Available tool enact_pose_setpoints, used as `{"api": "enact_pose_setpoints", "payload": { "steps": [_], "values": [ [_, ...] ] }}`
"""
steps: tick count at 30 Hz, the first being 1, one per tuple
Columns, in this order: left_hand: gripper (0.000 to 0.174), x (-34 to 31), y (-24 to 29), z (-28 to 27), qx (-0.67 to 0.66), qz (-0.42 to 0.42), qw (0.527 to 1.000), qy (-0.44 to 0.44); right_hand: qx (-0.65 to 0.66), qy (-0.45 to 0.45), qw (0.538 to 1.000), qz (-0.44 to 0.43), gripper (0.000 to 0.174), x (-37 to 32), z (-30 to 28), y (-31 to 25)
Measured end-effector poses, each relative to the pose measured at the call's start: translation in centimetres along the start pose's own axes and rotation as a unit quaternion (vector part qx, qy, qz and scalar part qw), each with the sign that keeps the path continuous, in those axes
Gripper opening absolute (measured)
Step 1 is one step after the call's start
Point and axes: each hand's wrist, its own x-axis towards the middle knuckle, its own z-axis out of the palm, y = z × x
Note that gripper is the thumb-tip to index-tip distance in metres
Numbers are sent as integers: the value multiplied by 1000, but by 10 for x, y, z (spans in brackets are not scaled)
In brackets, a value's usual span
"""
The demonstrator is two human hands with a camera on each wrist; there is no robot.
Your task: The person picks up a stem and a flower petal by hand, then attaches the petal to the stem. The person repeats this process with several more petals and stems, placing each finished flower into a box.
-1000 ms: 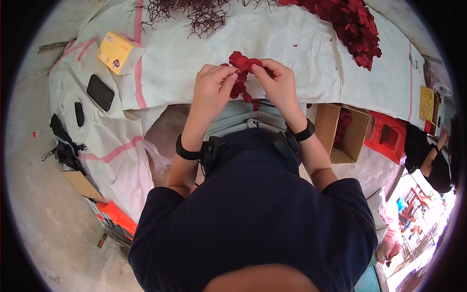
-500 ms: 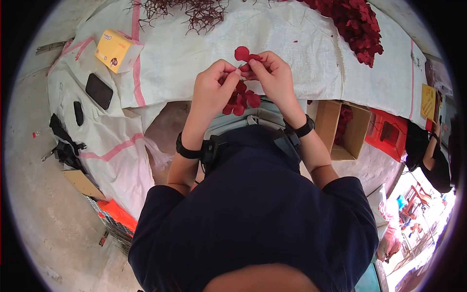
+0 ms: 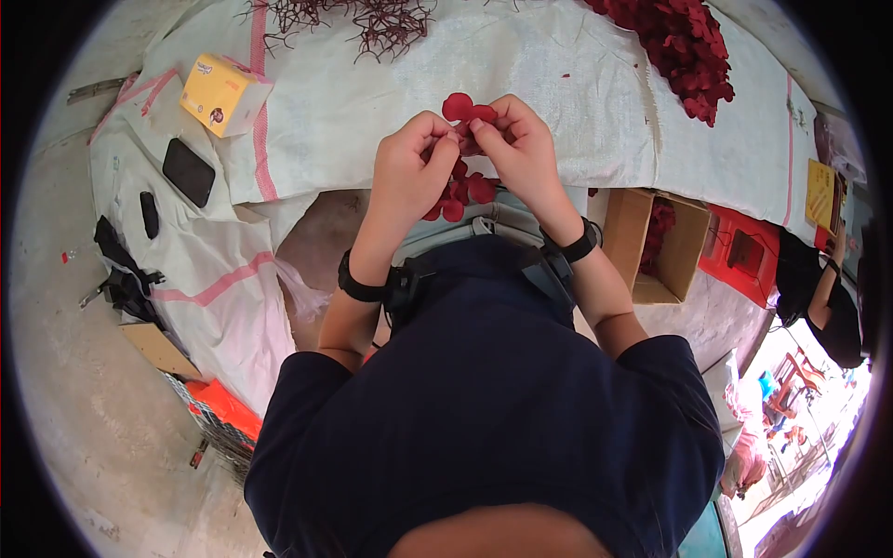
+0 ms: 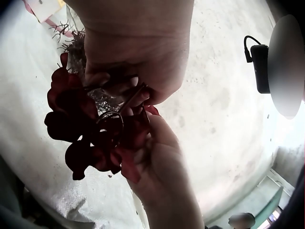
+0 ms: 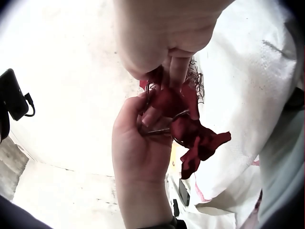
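Observation:
Both hands meet over the near edge of a table covered in white woven sheeting and hold one artificial flower spray. It has dark red fabric petals [image 3: 457,106] on thin dark wire stems [image 5: 157,132]. My left hand [image 3: 409,167] pinches the spray between thumb and curled fingers. Close on its right, my right hand [image 3: 523,153] grips the upper petals with thumb and fingertips. More petals [image 3: 453,197] of the spray hang below the left hand. In the left wrist view the petal cluster [image 4: 71,102] spreads beside the fingers, with a curved wire loop showing. Some fingertips are hidden behind petals.
Bare dark wiry stems [image 3: 386,26] lie at the back; a heap of red petals [image 3: 684,60] is at the back right. To the left are a yellow box [image 3: 219,93] and a phone [image 3: 189,172]. An open carton [image 3: 621,237] and red plastic stool [image 3: 744,251] stand at right.
The spray has turned in the hands: a round petal now stands up at the top and the lower petals hang further down and left. The right hand has shifted slightly left.

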Motion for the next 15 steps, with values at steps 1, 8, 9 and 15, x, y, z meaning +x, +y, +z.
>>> {"api": "enact_pose_setpoints", "payload": {
  "steps": [1,8,9,15],
  "values": [
    [8,0,0,0,-3,-1,1000,-1,0,0,1000,0,6,0,0,-1],
    [8,0,-1,1,-14,-1,1000,3,47,-16,999,21,5,-1,-1,-3],
    [8,0,0,1,-15,0,1000,5,47,-16,999,21,5,-2,0,-3],
    [8,0,1,2,-11,2,1000,11,-3,21,1000,-4,5,-3,3,-3]
  ]
}}
